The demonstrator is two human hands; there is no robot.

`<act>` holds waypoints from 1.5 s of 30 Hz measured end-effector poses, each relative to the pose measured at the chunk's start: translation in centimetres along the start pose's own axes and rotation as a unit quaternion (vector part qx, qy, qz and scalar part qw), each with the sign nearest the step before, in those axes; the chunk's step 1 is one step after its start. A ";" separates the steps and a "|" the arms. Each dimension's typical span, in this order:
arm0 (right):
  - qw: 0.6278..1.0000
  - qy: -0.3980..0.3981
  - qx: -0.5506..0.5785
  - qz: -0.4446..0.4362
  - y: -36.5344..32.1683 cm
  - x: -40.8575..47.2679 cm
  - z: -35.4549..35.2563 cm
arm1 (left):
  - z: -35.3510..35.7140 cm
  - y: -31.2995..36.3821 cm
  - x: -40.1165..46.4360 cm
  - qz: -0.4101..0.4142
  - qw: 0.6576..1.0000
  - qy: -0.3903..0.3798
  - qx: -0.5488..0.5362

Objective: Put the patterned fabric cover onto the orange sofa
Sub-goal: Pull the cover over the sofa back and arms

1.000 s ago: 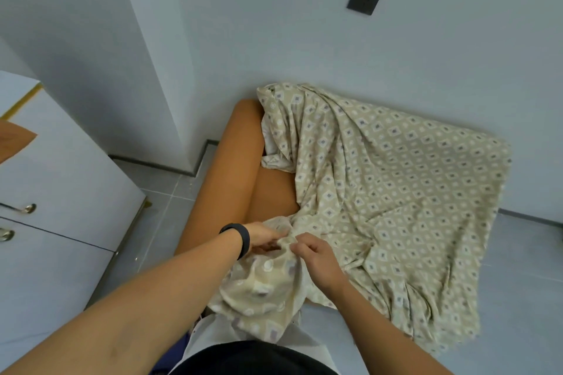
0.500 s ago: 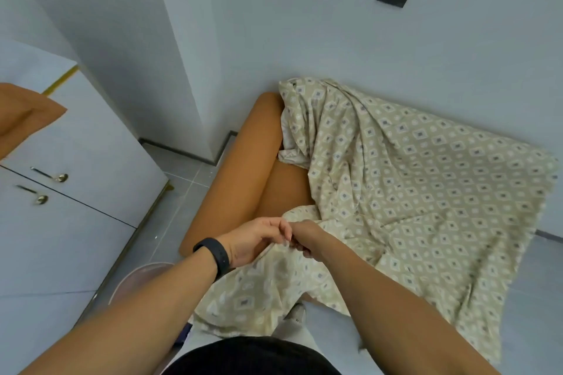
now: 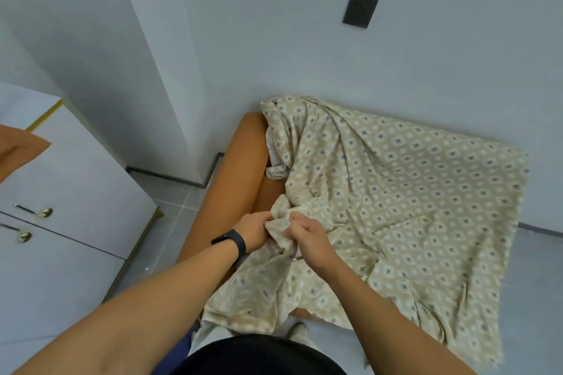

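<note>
Now both hands meet at the near-left part of the seat. The left hand (image 3: 254, 230), black band (image 3: 233, 242) at the wrist, and the right hand (image 3: 304, 234) each pinch a bunched fold of the patterned fabric cover (image 3: 396, 198), fingers curled into the cloth, knuckles almost touching. Half a second ago the two hands were pressed together with little cloth showing between them; now they sit slightly apart with a raised wad of fabric between, and the camera has dropped a little closer.

Cover location: draped over most of the orange sofa (image 3: 234, 192), reaching the backrest top at the wall and hanging off the right end and front edge toward the floor. Left armrest and a strip of seat beside it are bare orange. A loose rolled edge lies against the inner side of that armrest.

Reading: the gathered edge seems to be the part meant for the left armrest, so the job looks well past halfway, with that side remaining. Likely next need is to carry the fold leftward over the arm. Risk: tugging may drag the settled right side out of place.

White cabinet (image 3: 61, 192) stands left; dark wall socket (image 3: 360, 11) above.
</note>
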State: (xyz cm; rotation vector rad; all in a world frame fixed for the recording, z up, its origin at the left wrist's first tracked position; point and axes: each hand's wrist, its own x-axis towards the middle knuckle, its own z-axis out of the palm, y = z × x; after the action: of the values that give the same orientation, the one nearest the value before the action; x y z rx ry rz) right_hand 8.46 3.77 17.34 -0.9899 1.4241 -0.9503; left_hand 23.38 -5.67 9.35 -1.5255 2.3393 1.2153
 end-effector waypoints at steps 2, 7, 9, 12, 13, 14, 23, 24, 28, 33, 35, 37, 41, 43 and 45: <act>0.998 0.058 -0.005 0.034 1.3 -0.8 -1.7 | -0.2 0.4 0.2 -0.019 0.999 0.036 -0.033; 0.905 -0.027 -0.340 0.255 7.5 -0.2 -5.6 | -0.8 1.1 -0.6 0.085 0.993 0.085 -0.010; 0.892 -0.012 -0.377 0.249 6.6 0.7 -5.2 | -0.6 0.9 -1.1 0.152 0.984 0.089 0.007; 0.945 0.108 -0.214 0.223 2.8 3.2 -3.9 | 0.1 0.8 -2.9 0.260 0.959 0.117 0.001; 0.947 0.087 -0.163 0.262 1.5 4.1 -3.2 | 0.5 0.9 -3.5 0.297 0.946 0.132 0.008; 0.936 0.029 -0.177 0.303 0.5 4.5 -2.5 | 1.1 0.8 -4.0 0.321 0.937 0.138 0.010; 0.981 0.040 -0.058 0.179 2.9 3.3 0.0 | 2.2 -0.3 -5.5 0.092 0.965 0.069 -0.237; 0.988 0.034 -0.052 0.142 2.3 3.0 0.1 | 2.1 -0.5 -5.2 0.055 0.960 0.092 -0.258; 0.996 -0.010 0.039 0.082 0.0 2.1 0.0 | 1.6 0.3 -2.4 -0.047 0.962 0.071 -0.258; 0.980 0.058 0.172 0.077 -0.9 1.1 -2.3 | 1.0 1.7 -0.2 -0.078 0.993 0.039 -0.074; 0.977 0.171 0.073 0.108 0.4 1.3 -3.5 | 0.4 1.5 -0.5 -0.125 0.979 0.133 -0.087; 0.957 0.096 -0.209 0.175 3.3 2.3 -5.0 | -0.2 1.2 -0.6 -0.130 0.955 0.221 -0.147; 0.874 -0.060 -0.412 0.248 4.9 2.6 -4.2 | -0.8 1.2 -1.9 0.088 0.938 0.297 -0.158; 0.925 0.117 -0.323 0.161 3.3 4.0 -2.9 | -0.9 0.9 -2.7 0.196 0.929 0.288 -0.125; 0.958 0.159 -0.186 0.147 0.6 5.7 -1.2 | -0.4 0.3 -3.4 0.260 0.919 0.288 -0.071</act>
State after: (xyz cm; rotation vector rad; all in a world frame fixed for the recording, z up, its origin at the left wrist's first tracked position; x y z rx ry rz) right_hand 6.94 -1.37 14.97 -0.8820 2.0126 -0.6495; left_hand 24.99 -3.40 11.44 -1.5104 3.2724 1.1520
